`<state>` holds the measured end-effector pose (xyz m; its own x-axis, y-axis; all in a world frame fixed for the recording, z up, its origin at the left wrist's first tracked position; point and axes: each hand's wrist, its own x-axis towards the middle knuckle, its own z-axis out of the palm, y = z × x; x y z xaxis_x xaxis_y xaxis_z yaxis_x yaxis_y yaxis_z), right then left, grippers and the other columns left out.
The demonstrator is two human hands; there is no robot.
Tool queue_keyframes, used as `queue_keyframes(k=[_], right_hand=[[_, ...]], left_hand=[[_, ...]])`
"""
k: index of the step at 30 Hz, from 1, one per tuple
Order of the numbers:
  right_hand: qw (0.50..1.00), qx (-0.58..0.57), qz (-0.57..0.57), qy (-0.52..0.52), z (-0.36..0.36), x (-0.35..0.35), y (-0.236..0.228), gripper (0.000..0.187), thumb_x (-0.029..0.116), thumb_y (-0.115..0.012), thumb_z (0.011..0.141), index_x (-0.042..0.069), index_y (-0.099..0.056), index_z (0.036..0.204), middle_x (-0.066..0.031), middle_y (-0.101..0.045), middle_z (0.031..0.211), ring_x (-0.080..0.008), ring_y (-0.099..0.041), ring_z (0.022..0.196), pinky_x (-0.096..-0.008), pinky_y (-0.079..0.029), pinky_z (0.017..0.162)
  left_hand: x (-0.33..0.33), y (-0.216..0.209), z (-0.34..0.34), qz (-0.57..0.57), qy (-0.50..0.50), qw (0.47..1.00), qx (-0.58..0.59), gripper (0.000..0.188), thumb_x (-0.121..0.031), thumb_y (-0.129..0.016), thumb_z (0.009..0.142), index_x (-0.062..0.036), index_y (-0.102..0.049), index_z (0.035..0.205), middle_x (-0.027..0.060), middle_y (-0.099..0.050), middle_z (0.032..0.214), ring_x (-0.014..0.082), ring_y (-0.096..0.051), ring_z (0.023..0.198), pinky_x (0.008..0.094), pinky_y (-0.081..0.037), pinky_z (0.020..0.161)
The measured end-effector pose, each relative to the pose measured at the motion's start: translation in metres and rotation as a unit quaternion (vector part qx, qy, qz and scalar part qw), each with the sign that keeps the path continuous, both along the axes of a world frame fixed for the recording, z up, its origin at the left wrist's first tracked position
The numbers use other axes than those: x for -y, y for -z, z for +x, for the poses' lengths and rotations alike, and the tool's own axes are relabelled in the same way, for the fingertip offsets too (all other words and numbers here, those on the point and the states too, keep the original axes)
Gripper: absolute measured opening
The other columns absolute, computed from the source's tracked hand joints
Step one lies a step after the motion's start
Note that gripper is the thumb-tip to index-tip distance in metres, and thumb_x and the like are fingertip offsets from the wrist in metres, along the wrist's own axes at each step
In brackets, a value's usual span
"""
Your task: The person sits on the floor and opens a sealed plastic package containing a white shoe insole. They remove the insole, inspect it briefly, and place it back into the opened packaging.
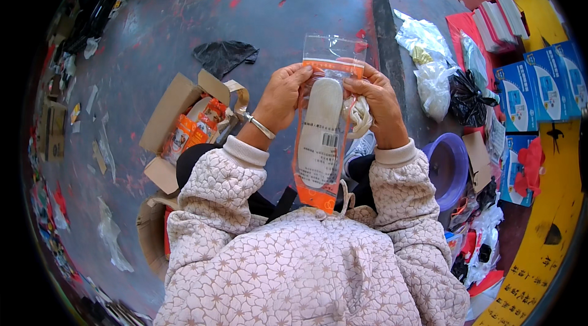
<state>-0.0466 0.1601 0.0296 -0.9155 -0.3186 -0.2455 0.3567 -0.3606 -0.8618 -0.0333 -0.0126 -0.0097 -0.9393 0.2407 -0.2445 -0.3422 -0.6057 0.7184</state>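
Observation:
In front of my chest is a clear plastic bag with orange printing and a pair of white insoles inside, the insole packet. My left hand pinches its upper left edge between thumb and fingers. On the other side, my right hand grips the upper right edge the same way. The packet's clear top flap stands above both hands, and its orange lower end points toward me. A pale looped bundle shows beside the packet, just under my right fingers; whether they hold it I cannot tell.
At the left, an open cardboard box holds orange packets. A second carton sits nearer me. To the right are a purple basin, clear and black plastic bags, and blue boxes. A black bag lies ahead on the floor.

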Motion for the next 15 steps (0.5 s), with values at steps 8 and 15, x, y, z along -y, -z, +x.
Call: queue_keyframes(k=[8,15], right_hand=[[0.999,-0.014,-0.033,-0.017,0.003,-0.003,-0.005,0.027,0.000,-0.056,0.080,0.000,-0.059,0.107,-0.0055,-0.063,0.082,-0.0075,-0.058,0.063,-0.0190,-0.049,0.056],[0.990,-0.131,0.048,-0.037,0.003,-0.007,-0.002,0.024,-0.006,-0.045,0.073,-0.001,-0.065,0.085,-0.0054,-0.062,0.077,-0.0079,-0.056,0.064,-0.0189,-0.045,0.057]], left_hand=[[-0.001,-0.005,0.001,-0.026,-0.028,0.997,-0.069,0.019,-0.014,-0.050,0.091,-0.0054,-0.055,0.107,-0.0001,-0.060,0.075,0.0018,-0.052,0.059,0.0162,-0.041,0.048],[-0.006,-0.012,0.003,0.027,-0.064,0.997,-0.014,0.011,-0.005,-0.049,0.089,-0.0079,-0.056,0.096,0.0007,-0.058,0.077,0.0039,-0.052,0.061,0.0167,-0.041,0.049]])
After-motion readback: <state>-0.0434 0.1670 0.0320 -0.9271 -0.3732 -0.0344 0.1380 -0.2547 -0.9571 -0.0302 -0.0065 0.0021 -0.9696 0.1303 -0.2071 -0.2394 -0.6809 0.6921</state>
